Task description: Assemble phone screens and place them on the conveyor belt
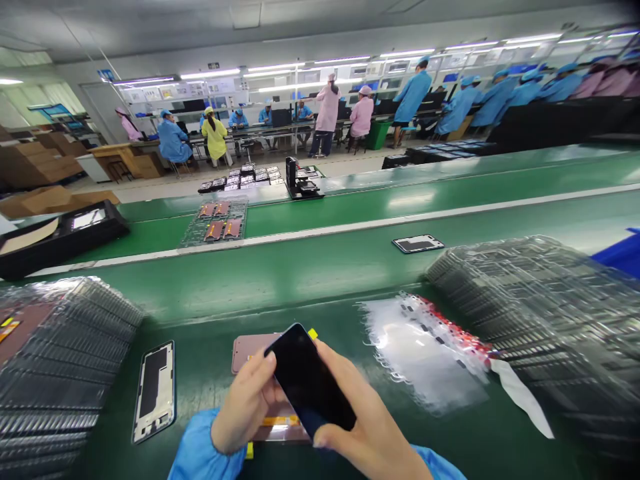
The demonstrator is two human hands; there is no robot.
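Tilted between my hands is a dark phone screen in a thin frame (313,380), its black face toward me. My left hand (250,400) grips its upper left edge, thumb at the corner. My right hand (365,413) wraps the right side and lower end. Beneath them on the green bench lie pinkish-brown display panels (250,350) with an orange flex strip (280,421), partly hidden by my hands. Left of my left hand rests a phone middle frame (155,393), pale with a dark area. To the right lies a pile of clear plastic films (415,347) with red tabs.
Stacked clear trays stand at the left (75,353) and right (530,320). Another phone frame (418,243) lies on the ledge ahead. Beyond it, a green conveyor belt (320,213) carries a tray of panels (217,220) and a black fixture (300,180). Several people sit at far benches.
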